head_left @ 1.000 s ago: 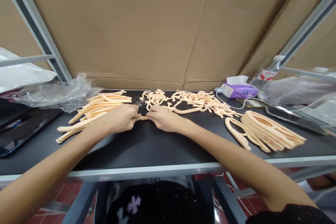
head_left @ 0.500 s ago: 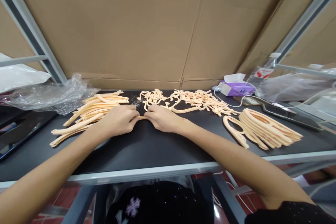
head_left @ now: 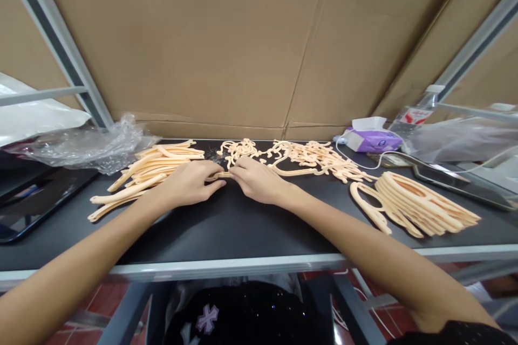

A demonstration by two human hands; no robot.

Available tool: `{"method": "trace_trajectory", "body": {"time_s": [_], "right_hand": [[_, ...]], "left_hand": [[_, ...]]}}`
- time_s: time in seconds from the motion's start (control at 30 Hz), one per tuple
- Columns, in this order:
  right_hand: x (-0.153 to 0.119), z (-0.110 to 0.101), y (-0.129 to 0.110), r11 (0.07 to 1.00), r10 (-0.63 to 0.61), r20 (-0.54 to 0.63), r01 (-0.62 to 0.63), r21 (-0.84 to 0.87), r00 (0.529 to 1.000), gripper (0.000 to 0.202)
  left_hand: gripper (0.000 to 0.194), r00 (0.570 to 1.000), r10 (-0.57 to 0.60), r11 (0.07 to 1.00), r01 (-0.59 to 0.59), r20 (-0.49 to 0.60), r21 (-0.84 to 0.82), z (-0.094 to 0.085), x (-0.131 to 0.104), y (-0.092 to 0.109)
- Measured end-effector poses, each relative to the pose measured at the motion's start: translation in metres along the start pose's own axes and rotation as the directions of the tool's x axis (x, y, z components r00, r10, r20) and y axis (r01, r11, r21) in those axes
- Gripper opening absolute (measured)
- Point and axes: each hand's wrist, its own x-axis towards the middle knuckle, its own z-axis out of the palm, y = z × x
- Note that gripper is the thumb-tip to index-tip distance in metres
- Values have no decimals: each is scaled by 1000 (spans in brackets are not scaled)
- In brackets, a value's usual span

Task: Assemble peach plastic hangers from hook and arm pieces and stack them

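Small peach plastic strip (head_left: 223, 175), thin & flat; left hand (head_left: 190, 183) + right hand (head_left: 256, 179) grip pinched on its ends.

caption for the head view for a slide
Left hand and right hand pinch a small peach plastic piece on a black worktable.

1. A small, short peach-coloured plastic strip (head_left: 222, 175) lay flat on the black table top (head_left: 243, 226), pinched at both ends between two hands.
2. It sat just in front of a tangled heap of thin peach plastic offcuts (head_left: 243, 149).
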Motion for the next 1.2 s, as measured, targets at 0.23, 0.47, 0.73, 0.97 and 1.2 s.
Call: {"method": "trace_trajectory", "body": {"time_s": [0.23, 0.47, 0.73, 0.97, 1.2], "right_hand": [[3, -6, -1, 996, -52, -73, 46, -81, 996, 27], [1, -17, -7, 973, -172, -274, 121, -195, 946, 29], [5, -9, 2, 953, 208, -346, -110, 281, 915, 23], [14, -16, 33, 69, 875, 69, -263, 962, 479, 37], [9, -14, 63, -231, 915, 217, -2, 973, 341, 22]], "left_hand": [[31, 997, 27, 999, -30, -73, -41, 6, 2, -9], [36, 957, -104, 991, 78, -272, -106, -3, 4, -11], [34, 894, -241, 971, 219, -378, -100, -9, 4, -14], [32, 847, -314, 947, 309, -430, -84, -12, 2, -24], [33, 865, -272, 961, 271, -421, -65, -6, 4, -22]]}}
